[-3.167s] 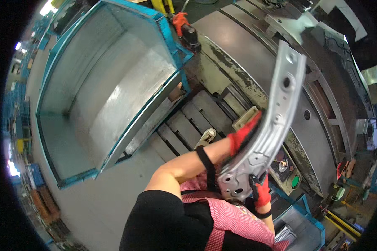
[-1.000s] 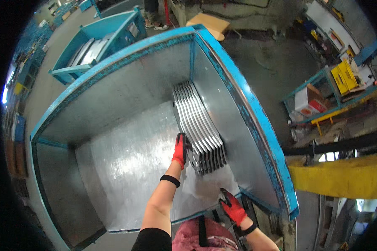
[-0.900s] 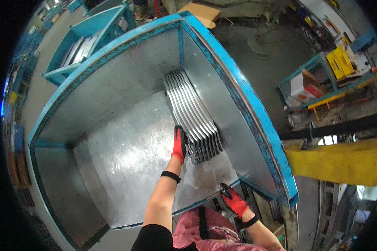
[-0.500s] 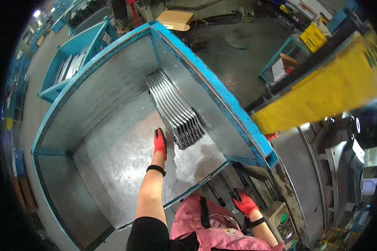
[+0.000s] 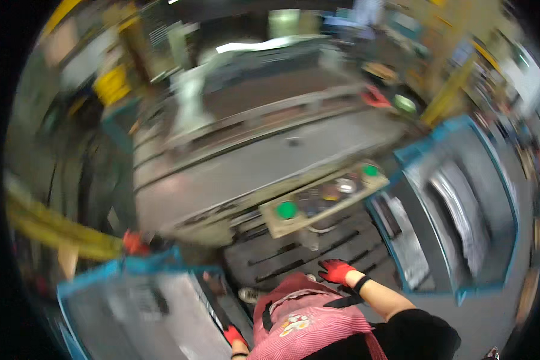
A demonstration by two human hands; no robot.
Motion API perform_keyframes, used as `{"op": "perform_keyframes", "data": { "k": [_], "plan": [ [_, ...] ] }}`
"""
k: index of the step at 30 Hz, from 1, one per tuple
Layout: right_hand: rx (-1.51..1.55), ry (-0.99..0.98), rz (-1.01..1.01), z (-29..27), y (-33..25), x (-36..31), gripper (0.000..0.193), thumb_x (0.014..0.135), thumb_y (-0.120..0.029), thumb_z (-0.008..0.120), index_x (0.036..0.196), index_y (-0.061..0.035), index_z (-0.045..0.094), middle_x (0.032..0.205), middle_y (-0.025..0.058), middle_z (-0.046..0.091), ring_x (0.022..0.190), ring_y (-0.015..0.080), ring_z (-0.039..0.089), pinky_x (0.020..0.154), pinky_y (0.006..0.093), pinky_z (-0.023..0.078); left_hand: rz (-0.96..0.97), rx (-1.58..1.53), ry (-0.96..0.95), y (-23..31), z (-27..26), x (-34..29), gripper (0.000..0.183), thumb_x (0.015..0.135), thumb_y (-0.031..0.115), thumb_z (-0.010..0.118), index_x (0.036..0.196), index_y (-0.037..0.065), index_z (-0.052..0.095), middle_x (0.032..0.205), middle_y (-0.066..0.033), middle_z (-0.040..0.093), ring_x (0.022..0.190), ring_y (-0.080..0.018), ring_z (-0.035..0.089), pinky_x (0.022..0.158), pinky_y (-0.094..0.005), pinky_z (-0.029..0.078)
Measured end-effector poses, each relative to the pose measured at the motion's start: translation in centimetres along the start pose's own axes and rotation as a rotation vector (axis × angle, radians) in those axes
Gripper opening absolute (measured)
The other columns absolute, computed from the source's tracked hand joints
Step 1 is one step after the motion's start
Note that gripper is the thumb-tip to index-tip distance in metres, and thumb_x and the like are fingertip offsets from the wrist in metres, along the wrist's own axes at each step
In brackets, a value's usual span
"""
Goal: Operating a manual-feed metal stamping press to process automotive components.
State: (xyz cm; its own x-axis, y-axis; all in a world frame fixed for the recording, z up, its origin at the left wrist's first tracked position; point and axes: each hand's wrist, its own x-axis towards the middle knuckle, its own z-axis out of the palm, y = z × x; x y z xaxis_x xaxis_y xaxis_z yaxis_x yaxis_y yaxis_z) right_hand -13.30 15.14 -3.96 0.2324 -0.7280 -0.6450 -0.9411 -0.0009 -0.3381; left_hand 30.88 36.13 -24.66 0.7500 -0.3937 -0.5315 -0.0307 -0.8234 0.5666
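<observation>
Right hand (image 5: 335, 272) hangs above slatted floor (image 5: 255, 255), forearm bent inward, fingers loosely apart, empty. Left hand (image 5: 234, 335) low beside left bin (image 5: 144, 264), fingers too blurred to tell. Metal parts (image 5: 459, 210) stacked inside right bin (image 5: 429, 228).

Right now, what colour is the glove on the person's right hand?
The right glove is mainly red, darker toward the fingertips; it shows in the head view.

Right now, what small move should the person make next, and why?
Perhaps reach the right hand toward the metal parts in the right blue bin: that hand looks empty, and the parts lie on its side; the left hand is low by the left blue bin.
</observation>
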Motion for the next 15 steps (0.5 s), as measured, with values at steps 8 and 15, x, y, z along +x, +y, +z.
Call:
{"op": "perform_keyframes", "data": {
  "k": [8, 15],
  "plan": [
    [0.563, 0.222, 0.415, 10.1, 16.9, -14.9, 0.046, 0.088, -0.040, 0.040, 0.117, -0.0078, 0.054, 0.117, 0.0206, 0.055, 0.112, 0.0371, 0.049, 0.093, 0.0413, 0.040, 0.192, 0.549, -0.535, 12.7, 6.7, 0.5, 0.052, 0.081, 0.042, 0.055, 0.114, 0.002, 0.052, 0.113, -0.0165, 0.056, 0.105, -0.0281, 0.051, 0.089, -0.0376, 0.039],
    [1.147, 0.261, 1.072, 24.5, 20.9, -22.5, 0.049, 0.087, -0.044, 0.038, 0.113, -0.0061, 0.057, 0.119, 0.0196, 0.054, 0.111, 0.0367, 0.050, 0.095, 0.0408, 0.038, 0.429, 0.568, -0.901, 29.5, 17.5, -7.1, 0.053, 0.080, 0.048, 0.056, 0.111, 0.006, 0.056, 0.105, -0.0134, 0.061, 0.097, -0.0254, 0.055, 0.083, -0.0366, 0.043]
  ]
}}
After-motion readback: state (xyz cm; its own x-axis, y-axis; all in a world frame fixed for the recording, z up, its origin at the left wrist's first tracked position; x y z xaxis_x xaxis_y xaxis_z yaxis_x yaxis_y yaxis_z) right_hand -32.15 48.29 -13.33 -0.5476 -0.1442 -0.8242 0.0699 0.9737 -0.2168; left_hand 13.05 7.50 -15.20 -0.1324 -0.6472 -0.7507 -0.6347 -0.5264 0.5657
